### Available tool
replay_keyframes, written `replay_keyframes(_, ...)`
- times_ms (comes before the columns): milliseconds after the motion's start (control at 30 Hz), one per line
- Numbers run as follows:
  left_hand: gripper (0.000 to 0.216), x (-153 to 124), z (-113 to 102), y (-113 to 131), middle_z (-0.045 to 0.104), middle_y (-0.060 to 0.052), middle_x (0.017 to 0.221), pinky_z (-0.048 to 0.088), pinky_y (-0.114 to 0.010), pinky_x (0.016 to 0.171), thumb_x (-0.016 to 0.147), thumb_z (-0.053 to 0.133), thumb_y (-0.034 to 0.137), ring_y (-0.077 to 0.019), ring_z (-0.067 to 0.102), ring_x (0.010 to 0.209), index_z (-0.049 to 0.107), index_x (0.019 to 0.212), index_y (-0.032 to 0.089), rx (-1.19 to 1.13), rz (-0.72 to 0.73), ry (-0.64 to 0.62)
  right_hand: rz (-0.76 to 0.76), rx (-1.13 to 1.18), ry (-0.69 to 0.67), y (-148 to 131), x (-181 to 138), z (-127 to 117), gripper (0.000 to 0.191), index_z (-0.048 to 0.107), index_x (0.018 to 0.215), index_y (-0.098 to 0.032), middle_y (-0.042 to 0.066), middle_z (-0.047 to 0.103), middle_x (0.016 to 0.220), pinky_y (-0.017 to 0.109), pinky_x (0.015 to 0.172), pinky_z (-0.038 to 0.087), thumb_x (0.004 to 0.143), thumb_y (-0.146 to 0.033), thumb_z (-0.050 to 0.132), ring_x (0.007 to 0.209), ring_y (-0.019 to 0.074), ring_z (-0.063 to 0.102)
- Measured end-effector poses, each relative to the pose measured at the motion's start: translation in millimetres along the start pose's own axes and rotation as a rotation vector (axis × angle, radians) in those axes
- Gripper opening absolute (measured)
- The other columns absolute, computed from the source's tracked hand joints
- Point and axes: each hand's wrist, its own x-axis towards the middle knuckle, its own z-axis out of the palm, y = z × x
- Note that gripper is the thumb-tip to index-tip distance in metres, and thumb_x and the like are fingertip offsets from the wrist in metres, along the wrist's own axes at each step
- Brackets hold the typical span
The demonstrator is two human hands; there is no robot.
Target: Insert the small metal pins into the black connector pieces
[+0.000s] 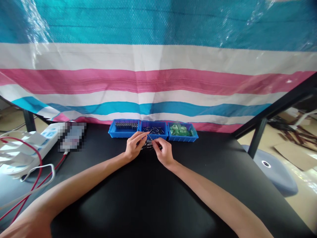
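Note:
My left hand (134,146) and my right hand (163,152) meet over a small heap of thin dark metal pins (149,144) on the black table (148,198). Fingertips of both hands pinch at these pins; the exact grip is too small to tell. Just beyond stand three blue bins side by side: the left bin (123,128) holds dark cylindrical parts in a row, the middle bin (154,130) holds loose dark pins, the right bin (182,131) holds green pieces.
A striped blue, white and pink tarp (158,72) hangs behind the bins. A white power strip (27,148) with red and white cables (37,178) lies at the left. A black frame leg (257,135) and a grey stool (274,172) stand at the right.

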Motion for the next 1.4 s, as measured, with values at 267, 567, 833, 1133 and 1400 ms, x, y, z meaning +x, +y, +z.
replay_keyframes(267,0.027,2.0,-1.1,1.8,0.065,-0.007,0.098,0.051,-0.026,0.077,0.091,0.052,0.018,-0.0135,0.062,0.081,0.065,0.115,0.019,-0.022,-0.019,0.006,0.040,0.022,0.061,2.9,1.4,0.4,0.019,0.059,0.076,-0.018,0.001,0.059,0.069,0.024,0.059,0.043,0.091,-0.027,0.052,0.059,0.0130,0.054)
replay_keyframes(567,0.026,2.1,-0.8,1.1,0.066,-0.006,0.096,0.051,-0.026,0.077,0.091,0.052,0.019,-0.0139,0.063,0.082,0.066,0.113,0.019,-0.038,-0.019,0.013,-0.063,-0.029,-0.016,1.7,-1.8,0.3,0.018,0.057,0.077,-0.019,0.001,0.056,0.068,0.025,0.061,0.042,0.092,-0.025,0.050,0.061,0.0131,0.052)
replay_keyframes(833,0.026,1.8,-0.8,0.8,0.066,-0.007,0.097,0.051,-0.026,0.077,0.091,0.052,0.018,-0.0133,0.063,0.082,0.065,0.114,0.019,-0.031,-0.011,0.005,-0.004,-0.005,0.034,1.1,-0.5,0.2,0.019,0.057,0.076,-0.018,0.001,0.057,0.069,0.024,0.060,0.042,0.092,-0.025,0.050,0.059,0.0127,0.052)
replay_keyframes(1133,0.026,1.6,-1.3,2.3,0.067,-0.008,0.098,0.052,-0.028,0.078,0.093,0.051,0.022,-0.0145,0.063,0.083,0.065,0.114,0.019,-0.040,-0.009,-0.001,0.042,0.003,0.053,3.0,0.5,0.0,0.023,0.057,0.075,-0.019,0.002,0.058,0.067,0.026,0.059,0.043,0.092,-0.031,0.049,0.059,0.0136,0.052)
replay_keyframes(1400,0.028,1.8,-1.2,2.5,0.066,-0.008,0.100,0.053,-0.027,0.079,0.093,0.050,0.021,-0.0146,0.064,0.085,0.064,0.116,0.019,-0.017,0.003,-0.039,-0.036,-0.017,0.003,0.0,-0.2,-0.9,0.021,0.055,0.075,-0.019,0.001,0.055,0.067,0.025,0.059,0.042,0.093,-0.028,0.048,0.059,0.0130,0.051)
